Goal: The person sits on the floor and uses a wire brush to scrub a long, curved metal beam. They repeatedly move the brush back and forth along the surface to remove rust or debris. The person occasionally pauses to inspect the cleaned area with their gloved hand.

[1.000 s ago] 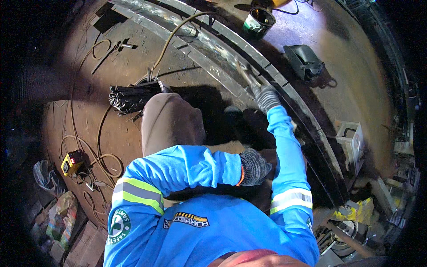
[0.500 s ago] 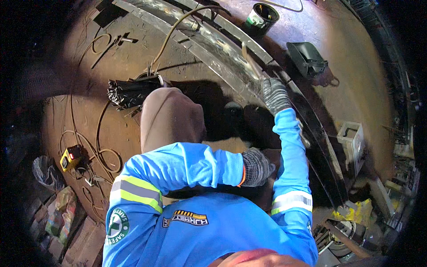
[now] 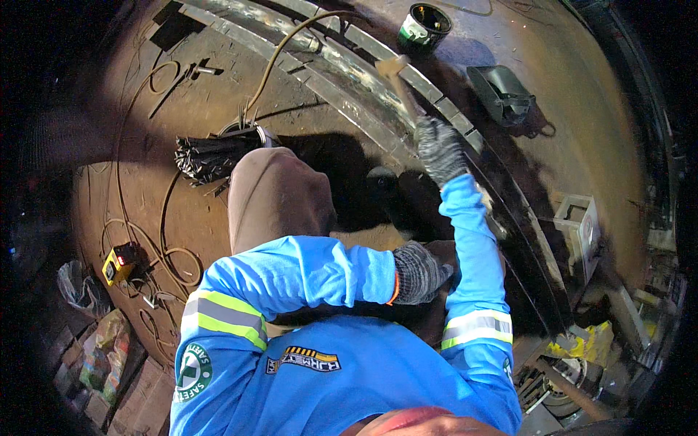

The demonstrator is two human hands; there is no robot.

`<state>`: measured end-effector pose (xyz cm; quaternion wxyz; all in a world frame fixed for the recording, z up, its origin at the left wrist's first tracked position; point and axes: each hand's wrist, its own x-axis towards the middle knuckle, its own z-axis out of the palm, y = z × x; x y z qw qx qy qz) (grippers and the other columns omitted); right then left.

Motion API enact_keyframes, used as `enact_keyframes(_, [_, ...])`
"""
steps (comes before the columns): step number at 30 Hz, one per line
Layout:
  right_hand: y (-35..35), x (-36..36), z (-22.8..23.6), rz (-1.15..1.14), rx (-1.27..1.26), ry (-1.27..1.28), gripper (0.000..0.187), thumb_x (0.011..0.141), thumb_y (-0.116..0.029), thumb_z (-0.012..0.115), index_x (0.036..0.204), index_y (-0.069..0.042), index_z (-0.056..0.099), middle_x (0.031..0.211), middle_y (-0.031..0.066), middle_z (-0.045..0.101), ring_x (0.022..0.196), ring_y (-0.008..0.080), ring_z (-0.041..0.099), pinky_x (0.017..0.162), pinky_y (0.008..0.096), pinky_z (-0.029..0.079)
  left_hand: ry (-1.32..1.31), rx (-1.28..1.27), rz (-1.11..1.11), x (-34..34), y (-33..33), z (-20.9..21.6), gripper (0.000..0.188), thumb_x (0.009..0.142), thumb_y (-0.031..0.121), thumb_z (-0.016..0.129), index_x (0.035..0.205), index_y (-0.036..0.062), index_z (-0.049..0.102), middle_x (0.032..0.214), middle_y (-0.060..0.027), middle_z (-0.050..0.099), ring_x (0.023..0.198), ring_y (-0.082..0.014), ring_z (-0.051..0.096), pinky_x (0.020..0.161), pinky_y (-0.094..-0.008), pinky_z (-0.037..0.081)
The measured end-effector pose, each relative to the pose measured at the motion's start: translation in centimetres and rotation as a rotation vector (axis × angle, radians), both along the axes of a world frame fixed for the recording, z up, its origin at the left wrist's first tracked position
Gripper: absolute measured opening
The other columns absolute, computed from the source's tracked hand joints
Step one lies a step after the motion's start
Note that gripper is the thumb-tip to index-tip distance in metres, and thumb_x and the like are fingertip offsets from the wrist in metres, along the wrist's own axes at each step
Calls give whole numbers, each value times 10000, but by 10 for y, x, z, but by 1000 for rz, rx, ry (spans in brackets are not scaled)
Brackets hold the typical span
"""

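Observation:
My right hand (image 3: 440, 152), in a grey knitted glove, is closed round the handle of a hammer (image 3: 393, 69). The hammer's head points away from me, over the long curved steel beam (image 3: 356, 109) that runs from the far left to the near right. Bare, scraped-looking metal shows along the beam's middle channel. My left hand (image 3: 420, 273), gloved alike, lies across my body by my right leg with its fingers curled. Whatever it may hold is hidden.
A bundle of dark welding rods (image 3: 218, 154) lies by my left knee. Beyond the beam are a paint bucket (image 3: 424, 29) and a welding mask (image 3: 500, 94). Cables (image 3: 182, 265) loop on the floor at left near a yellow device (image 3: 118, 264). A whitish box (image 3: 578, 221) stands right.
The hammer and my right hand have moved up and slightly left; the hammer head is now farther out along the beam. My left hand has stayed about where it was.

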<state>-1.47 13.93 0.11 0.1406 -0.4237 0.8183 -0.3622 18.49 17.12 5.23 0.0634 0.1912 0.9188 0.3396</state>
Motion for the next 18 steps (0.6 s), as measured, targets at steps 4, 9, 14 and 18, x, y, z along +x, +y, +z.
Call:
enact_keyframes(4, [-17, 7, 0, 57, 419, 212, 514, 952, -402, 305, 972, 18, 600, 986, 285, 582, 932, 441, 547, 819, 469, 429, 112, 44, 58, 5, 7, -21, 304, 780, 285, 559, 970, 48, 557, 649, -108, 578, 539, -286, 589, 445, -430, 449])
enact_keyframes(9, [-12, 5, 9, 103, -117, 3, 449, 929, -398, 401, 923, 4, 601, 833, 253, 592, 802, 388, 559, 710, 459, 447, 57, 39, 59, 5, 8, -14, 319, 754, 337, 580, 915, 62, 561, 665, -102, 578, 521, -274, 576, 437, -410, 445])
enact_keyframes(14, [-15, -21, -30, 15, 699, 132, 293, 922, -249, 460, 1039, 3, 557, 1099, 246, 548, 971, 403, 534, 798, 403, 451, 7, 24, 20, 0, 2, 0, 328, 727, 327, 610, 915, 63, 558, 663, -107, 580, 538, -279, 586, 445, -403, 453])
enact_keyframes(18, [-17, 1, 8, 131, 110, 41, 338, 887, -246, 541, 1087, 26, 547, 1122, 224, 568, 1038, 311, 546, 884, 359, 426, 46, 69, 23, 7, 6, -2, 372, 720, 325, 615, 956, 43, 560, 677, -118, 590, 577, -293, 599, 474, -418, 467])
